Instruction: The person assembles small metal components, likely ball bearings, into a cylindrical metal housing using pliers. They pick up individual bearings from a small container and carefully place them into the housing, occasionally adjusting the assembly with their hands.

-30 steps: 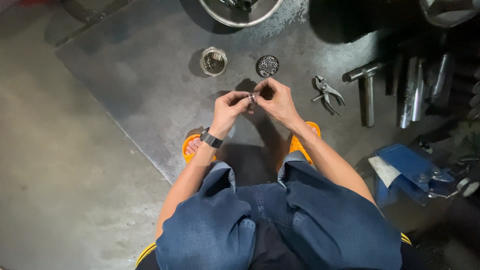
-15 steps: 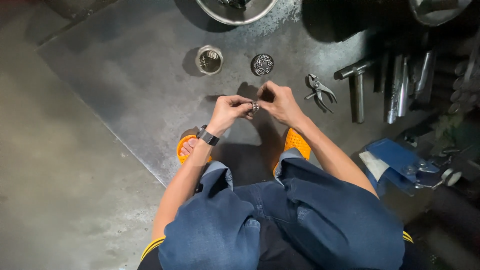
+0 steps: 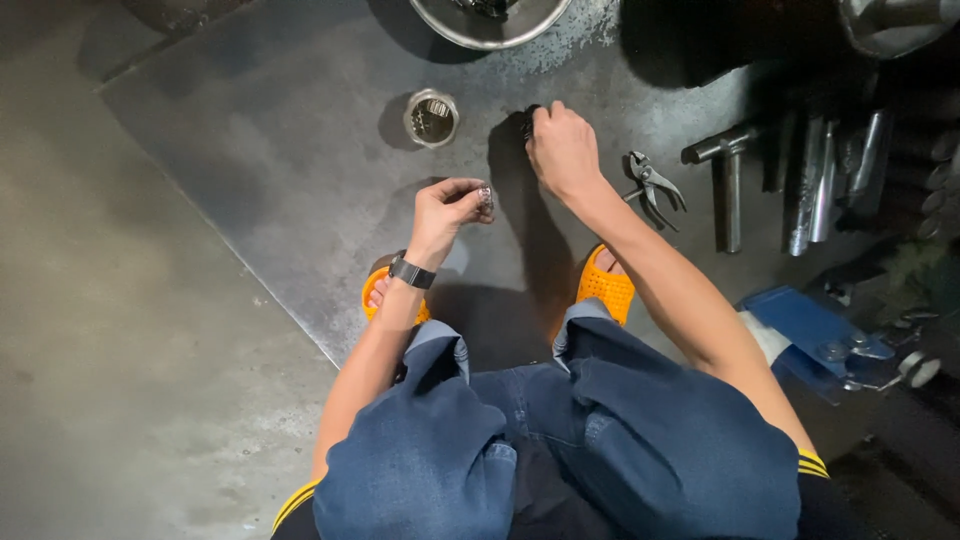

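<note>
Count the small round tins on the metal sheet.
2: an open tin left of the right hand; a second tin, mostly hidden under that hand.

Small silvery bearing ring (image 3: 485, 197) pinched upright in left-hand fingers (image 3: 470, 196); dark round container (image 3: 527, 122) under right fingers (image 3: 545, 118).

steel plate (image 3: 300, 150) on floor: small cup (image 3: 431, 117) left of right hand (image 3: 563, 150); pliers (image 3: 652, 184) right of it; hammer (image 3: 728, 180) further right; basin (image 3: 490, 15) behind.
</note>
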